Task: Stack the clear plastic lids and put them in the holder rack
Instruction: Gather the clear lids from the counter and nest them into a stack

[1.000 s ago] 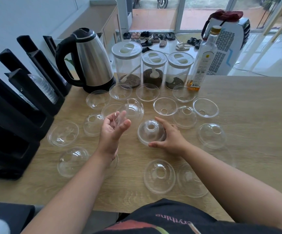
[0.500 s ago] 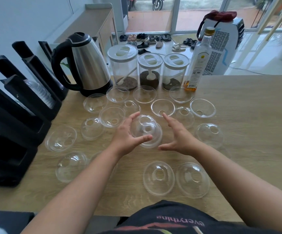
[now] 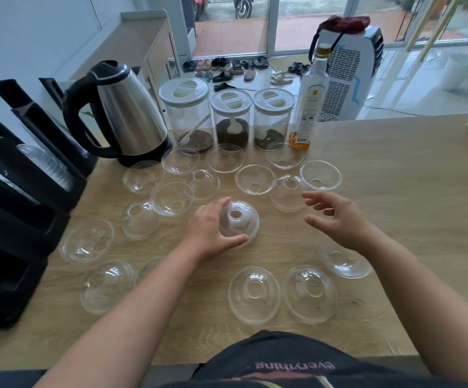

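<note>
Several clear dome lids lie scattered on the wooden table (image 3: 395,175), some dome up, some dome down. My left hand (image 3: 209,233) grips a small stack of dome lids (image 3: 239,221) resting on the table in the middle. To its right my right hand (image 3: 339,217) hovers with its fingers spread and nothing in them, just in front of a dome-up lid (image 3: 287,193). The black holder rack (image 3: 11,208) stands along the left edge, and a row of stacked lids (image 3: 45,163) sits in one of its slots.
A steel kettle (image 3: 120,116), three lidded jars (image 3: 228,119) and a tall bottle (image 3: 308,99) line the back of the table. Two dome-up lids (image 3: 280,294) lie near the front edge, close to my body.
My left hand brought its lid rightward onto the lid my right hand held, and now grips the stack. My right hand let go and drew away to the right.
</note>
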Demonstrator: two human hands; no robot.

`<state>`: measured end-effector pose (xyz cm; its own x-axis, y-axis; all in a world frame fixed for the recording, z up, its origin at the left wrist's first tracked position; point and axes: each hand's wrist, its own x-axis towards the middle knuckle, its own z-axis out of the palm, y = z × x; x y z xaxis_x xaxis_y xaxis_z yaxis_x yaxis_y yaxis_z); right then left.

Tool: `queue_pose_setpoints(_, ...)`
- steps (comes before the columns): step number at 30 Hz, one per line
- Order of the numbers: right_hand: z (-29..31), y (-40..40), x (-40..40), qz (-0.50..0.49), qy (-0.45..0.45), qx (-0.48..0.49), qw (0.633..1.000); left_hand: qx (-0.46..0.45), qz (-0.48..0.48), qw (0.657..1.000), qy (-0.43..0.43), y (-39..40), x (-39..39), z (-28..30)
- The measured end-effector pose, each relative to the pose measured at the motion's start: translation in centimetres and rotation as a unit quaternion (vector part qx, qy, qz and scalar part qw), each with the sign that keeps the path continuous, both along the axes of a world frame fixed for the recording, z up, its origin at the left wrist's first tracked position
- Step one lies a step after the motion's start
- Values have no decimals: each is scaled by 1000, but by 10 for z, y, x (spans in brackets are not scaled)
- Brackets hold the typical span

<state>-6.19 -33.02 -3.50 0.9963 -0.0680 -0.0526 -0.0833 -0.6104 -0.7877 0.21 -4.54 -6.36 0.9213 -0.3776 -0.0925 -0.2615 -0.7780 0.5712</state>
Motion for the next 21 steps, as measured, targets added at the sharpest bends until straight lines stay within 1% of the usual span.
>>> queue_pose_setpoints(3,11,-13,-13,47,69,-47,995,35,-6,999,-10,-2,1,2)
queue_pose_setpoints(5,20,-20,-22,105,132,-106,980,45,-8,999,-9,-2,2,4)
queue_pose_setpoints(8,30,-22,-31,153,206,-177,950,8,0,1000,5,0,-3,12)
queue_pose_setpoints(10,34,-21,-35,167,230,-214,934,-40,-7,999,-16,1,-11,22)
queue_pose_setpoints(11,34,-19,-36,173,240,-237,925,-58,-25,997,-37,2,-18,27)
queue_pose_setpoints(13,30,-17,-37,182,250,-291,906,-70,-95,991,-65,6,-35,36)
queue_pose_setpoints(14,28,-15,-37,189,248,-320,895,-66,-135,987,-61,9,-44,39)
queue_pose_setpoints(16,24,-10,-39,206,239,-367,875,-29,-204,978,-23,15,-62,35)
queue_pose_setpoints(18,24,-6,-38,216,228,-401,861,7,-234,972,-4,19,-72,22)
queue_pose_setpoints(21,26,-1,-39,227,218,-455,833,26,-239,971,14,20,-82,0)
